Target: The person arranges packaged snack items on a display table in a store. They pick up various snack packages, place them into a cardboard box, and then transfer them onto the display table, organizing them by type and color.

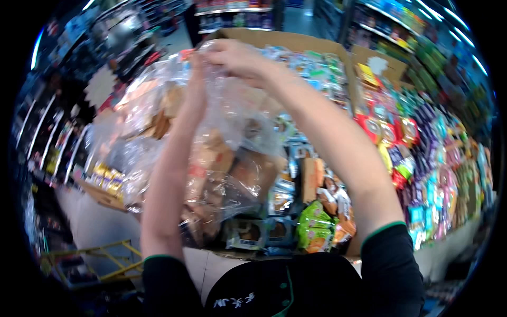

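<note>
Both of my arms reach forward over a large cardboard bin [277, 38]. My right hand [233, 57] pinches the gathered top of a clear plastic bag [225, 99], with its fingers bent around the film. Close beside it, my left hand [199, 65] is raised at the bag's left edge; its fingers are blurred and partly hidden, so its hold is unclear. The bag hangs down below both hands. Under and around it lie brown paper-like packages [210, 158] in clear wrapping. A green snack packet [315, 226] lies at the bin's near side.
More packaged goods fill a second bin on the right, with red packets [390, 132] and purple ones [425, 134]. Yellow packets [107, 178] lie in a carton at the left. A yellow metal frame [115, 257] stands on the floor, lower left. Store shelves [233, 12] line the background.
</note>
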Tool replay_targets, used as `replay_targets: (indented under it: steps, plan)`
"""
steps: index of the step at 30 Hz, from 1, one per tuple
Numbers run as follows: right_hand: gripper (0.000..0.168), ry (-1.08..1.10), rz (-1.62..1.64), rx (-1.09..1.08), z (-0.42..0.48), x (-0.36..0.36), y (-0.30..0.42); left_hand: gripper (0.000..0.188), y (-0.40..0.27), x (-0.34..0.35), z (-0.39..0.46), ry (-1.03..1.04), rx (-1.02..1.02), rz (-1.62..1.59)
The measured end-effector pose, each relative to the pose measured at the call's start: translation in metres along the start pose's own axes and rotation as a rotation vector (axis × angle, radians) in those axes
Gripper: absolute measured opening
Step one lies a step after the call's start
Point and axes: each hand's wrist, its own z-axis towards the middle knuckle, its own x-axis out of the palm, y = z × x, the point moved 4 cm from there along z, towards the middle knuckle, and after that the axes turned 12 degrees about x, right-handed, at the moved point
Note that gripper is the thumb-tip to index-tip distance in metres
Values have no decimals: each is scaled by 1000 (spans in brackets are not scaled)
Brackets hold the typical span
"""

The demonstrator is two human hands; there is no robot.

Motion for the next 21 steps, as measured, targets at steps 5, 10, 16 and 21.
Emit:
replay_targets:
  steps: [5,10,16,21]
  plan:
    - [24,18,-150,-24,-46,-21,-6,27,50,16,-13,206,409,225]
    - [46,74,-156,-91,-127,-46,-24,17,78,-57,-4,-158,178,87]
    - [88,274,-910,417,-195,-93,-213,15,73,-34,-1,-197,183,40]
    - [108,14,-977,457,-208,-49,-269,18,72,-44,-7,-105,172,12]
